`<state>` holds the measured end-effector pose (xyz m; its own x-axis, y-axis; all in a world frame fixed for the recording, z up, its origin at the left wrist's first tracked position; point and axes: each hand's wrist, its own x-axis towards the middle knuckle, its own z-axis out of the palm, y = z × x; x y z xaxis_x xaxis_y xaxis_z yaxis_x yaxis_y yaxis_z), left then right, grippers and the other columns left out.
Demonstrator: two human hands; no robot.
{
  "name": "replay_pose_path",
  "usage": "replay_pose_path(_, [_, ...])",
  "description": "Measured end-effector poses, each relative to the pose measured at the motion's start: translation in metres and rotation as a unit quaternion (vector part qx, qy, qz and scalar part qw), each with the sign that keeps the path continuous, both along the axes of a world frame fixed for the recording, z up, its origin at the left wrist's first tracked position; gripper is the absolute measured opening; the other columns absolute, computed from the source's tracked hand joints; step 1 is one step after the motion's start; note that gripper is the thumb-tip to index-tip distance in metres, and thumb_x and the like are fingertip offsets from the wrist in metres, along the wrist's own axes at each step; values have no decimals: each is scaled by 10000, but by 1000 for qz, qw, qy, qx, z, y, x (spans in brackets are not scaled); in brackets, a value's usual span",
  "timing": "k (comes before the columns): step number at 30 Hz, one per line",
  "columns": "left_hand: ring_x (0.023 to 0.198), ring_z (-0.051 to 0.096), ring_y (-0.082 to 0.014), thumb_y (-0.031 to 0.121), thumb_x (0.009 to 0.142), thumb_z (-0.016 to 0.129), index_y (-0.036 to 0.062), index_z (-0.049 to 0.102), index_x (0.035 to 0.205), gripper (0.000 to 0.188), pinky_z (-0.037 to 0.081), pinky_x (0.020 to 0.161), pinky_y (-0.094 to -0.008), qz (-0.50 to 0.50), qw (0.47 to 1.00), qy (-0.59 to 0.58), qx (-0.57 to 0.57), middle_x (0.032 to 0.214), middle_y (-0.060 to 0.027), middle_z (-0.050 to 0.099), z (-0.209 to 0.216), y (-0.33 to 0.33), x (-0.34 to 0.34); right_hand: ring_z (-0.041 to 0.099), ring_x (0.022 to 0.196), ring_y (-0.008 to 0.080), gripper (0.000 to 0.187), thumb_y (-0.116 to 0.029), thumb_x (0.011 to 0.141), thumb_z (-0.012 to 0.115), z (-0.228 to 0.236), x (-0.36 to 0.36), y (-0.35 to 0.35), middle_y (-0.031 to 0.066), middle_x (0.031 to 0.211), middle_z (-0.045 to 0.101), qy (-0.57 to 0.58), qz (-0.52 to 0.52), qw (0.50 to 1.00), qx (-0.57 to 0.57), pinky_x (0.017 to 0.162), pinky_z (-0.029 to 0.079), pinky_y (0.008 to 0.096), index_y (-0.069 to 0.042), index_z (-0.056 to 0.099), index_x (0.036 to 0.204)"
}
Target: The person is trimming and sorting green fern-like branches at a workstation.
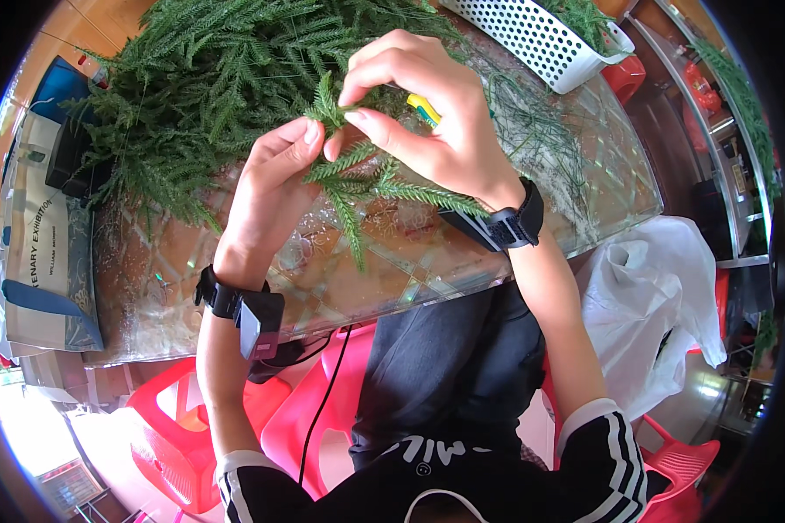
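Note:
A small green artificial pine sprig with several needle-covered branches is held above the table. My left hand pinches its stem between thumb and fingers, below the upright tip. From the other side, my right hand is closed with thumb and forefinger at the same stem, just beside the left fingertips. The lower branches hang down and fan out to the right beneath my hands. A yellow and green object shows behind my right palm; its kind and whether I hold it cannot be made out.
A big heap of pine branches covers the far side of the table. A white perforated basket stands at the far right, a printed bag at the left. A white plastic bag hangs right; pink chairs stand below.

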<state>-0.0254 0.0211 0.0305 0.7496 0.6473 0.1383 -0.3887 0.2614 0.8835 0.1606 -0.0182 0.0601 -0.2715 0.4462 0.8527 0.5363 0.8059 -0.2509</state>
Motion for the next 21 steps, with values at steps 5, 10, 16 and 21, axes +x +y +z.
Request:
replay_pose_path(5, [864, 497, -96, 247, 892, 508, 36, 534, 797, 233, 363, 806, -252, -1, 1000, 3, 6, 825, -8, 553, 6, -7, 2, 589, 751, 195, 171, 15, 713, 614, 0, -6, -6, 88, 838, 582, 110, 60, 989, -81, 673, 450, 269, -25, 566, 872])
replay_pose_path(10, [922, 514, -123, 239, 888, 512, 38, 523, 783, 227, 388, 853, -295, 23, 999, -3, -22, 832, -14, 548, 3, -6, 2, 590, 710, 169, 178, 60, 722, 601, 1, -5, -5, 89, 871, 569, 75, 38, 996, -18, 633, 474, 250, -13, 582, 884])
replay_pose_path(16, [967, 527, -162, 221, 884, 512, 36, 503, 764, 221, 407, 907, -370, 12, 999, -27, -41, 828, -27, 540, 4, -4, 2, 574, 675, 144, 228, 80, 715, 593, 0, -5, -6, 92, 948, 522, 15, 30, 999, 0, 591, 481, 248, -18, 597, 920])
replay_pose_path(21, [934, 538, -165, 234, 873, 527, 44, 495, 752, 227, 419, 891, -366, 11, 999, -33, -29, 801, -24, 530, 5, -4, 2, 569, 664, 138, 218, 82, 698, 587, -2, -7, -5, 103, 958, 494, 7, 2, 1000, 15, 580, 470, 249, -18, 615, 891])
